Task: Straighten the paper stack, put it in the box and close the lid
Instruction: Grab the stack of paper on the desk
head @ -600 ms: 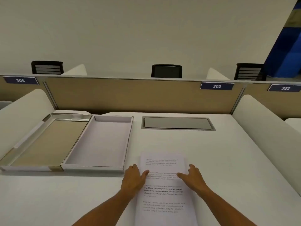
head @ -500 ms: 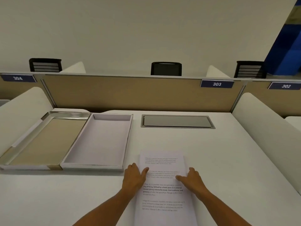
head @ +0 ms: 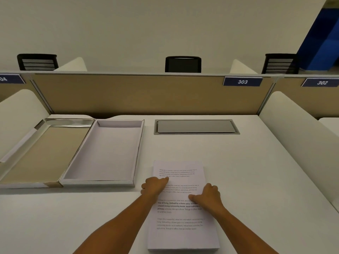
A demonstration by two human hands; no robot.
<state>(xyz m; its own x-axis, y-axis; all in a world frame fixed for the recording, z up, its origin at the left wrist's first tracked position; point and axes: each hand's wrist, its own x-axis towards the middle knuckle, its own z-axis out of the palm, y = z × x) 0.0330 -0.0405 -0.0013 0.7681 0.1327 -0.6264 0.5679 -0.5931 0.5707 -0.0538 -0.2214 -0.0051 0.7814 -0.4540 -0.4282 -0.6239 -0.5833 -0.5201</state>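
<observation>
Meanwhile both hands, left (head: 155,186) and right (head: 208,196), grip the printed paper stack (head: 183,226) below partition labels 303 (head: 242,81), 302 (head: 322,82).

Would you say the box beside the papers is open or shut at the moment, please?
Open. The box shows its bare white inside, and its lid lies flat beside it, inner face up. The paper stack sits outside on the desk.
</observation>
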